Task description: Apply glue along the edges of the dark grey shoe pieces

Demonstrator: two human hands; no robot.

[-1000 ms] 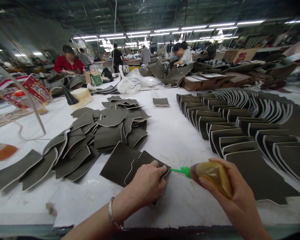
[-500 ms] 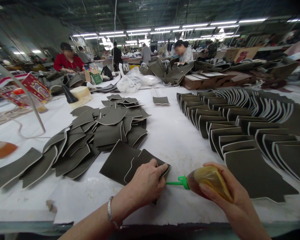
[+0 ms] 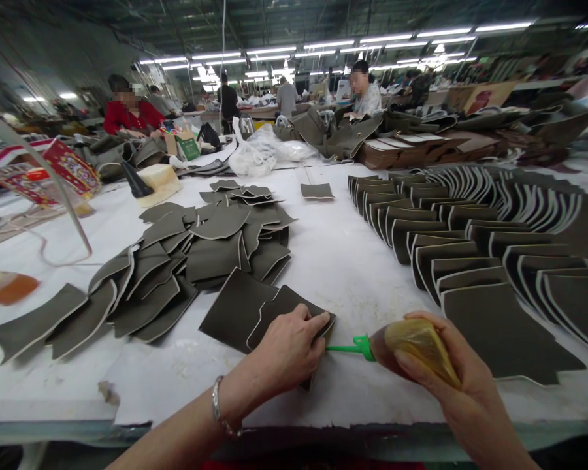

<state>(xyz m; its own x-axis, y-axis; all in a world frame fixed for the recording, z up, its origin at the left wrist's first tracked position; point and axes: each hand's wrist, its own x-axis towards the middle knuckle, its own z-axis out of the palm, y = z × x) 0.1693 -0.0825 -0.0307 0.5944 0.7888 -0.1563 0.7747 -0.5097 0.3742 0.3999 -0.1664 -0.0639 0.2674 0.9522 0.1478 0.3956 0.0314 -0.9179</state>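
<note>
My left hand [image 3: 288, 346] holds two overlapping dark grey-brown leather pieces on the table, its index finger stretched along the upper leather piece [image 3: 280, 305] and the other fingers curled at the near edge. The lower leather piece [image 3: 229, 308] shows on the left side with a pale cut edge between them. In my right hand [image 3: 470, 385] lies a squeeze bottle [image 3: 414, 346] of amber liquid, tilted on its side. Its thin green nozzle [image 3: 347, 348] points left, with the tip beside my left fingers. Whether the tip touches the leather is hidden.
A loose pile of leather pieces [image 3: 215, 254] lies to the left, and rows of overlapping pieces [image 3: 470, 261] fan out at right. A second bottle [image 3: 10, 287] lies at the left edge. Beyond are a red patterned box [image 3: 68, 166], plastic bags [image 3: 259, 153] and several people.
The view has shifted slightly, so the table contents appear a little higher. Both hands, the bottle and the leather pieces keep nearly the same positions relative to each other.
</note>
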